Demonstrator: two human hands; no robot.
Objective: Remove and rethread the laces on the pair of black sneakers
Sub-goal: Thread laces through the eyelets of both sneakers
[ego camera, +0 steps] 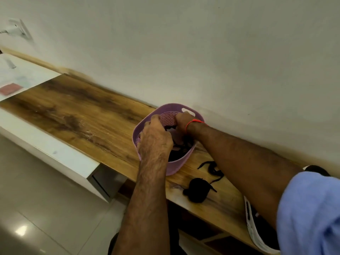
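Left hand (pixel 155 138) and right hand (pixel 182 121) curled inside purple basket (pixel 173 167) — grasp contents hidden, unclear.

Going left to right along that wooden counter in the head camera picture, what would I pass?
Red pad on the white surface → purple basket with both hands in it → black bundle → loose black lace → black sneaker with a white sole at the counter's edge.
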